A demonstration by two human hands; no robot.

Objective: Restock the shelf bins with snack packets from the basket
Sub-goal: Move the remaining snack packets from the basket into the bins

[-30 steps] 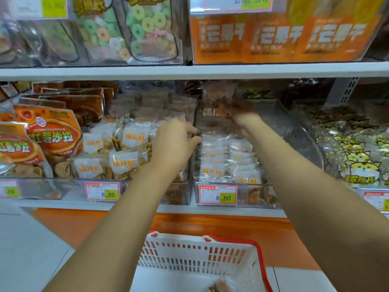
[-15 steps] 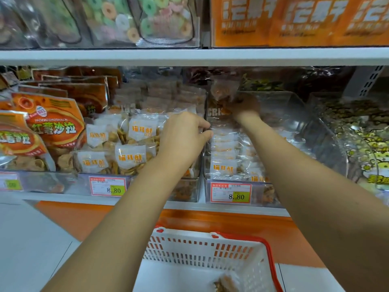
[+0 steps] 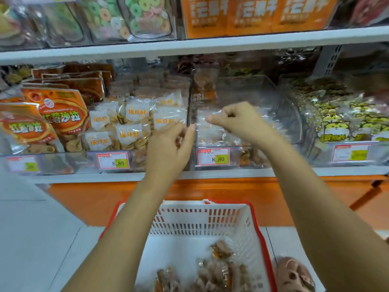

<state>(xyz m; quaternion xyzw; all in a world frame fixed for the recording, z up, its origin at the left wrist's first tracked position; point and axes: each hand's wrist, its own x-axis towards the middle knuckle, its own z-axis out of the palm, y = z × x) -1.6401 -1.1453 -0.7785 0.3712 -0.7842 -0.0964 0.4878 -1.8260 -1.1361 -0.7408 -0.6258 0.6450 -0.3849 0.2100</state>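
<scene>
One red-rimmed white plastic basket (image 3: 189,209); two clear plastic shelf bins (image 3: 136,163) (image 3: 259,95); left hand (image 3: 170,148) loosely curled, empty; right hand (image 3: 240,121), hold unclear.

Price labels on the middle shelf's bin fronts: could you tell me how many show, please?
4: one label far left, one left of the left hand, one below the right hand, one far right. More may lie off frame.
</scene>
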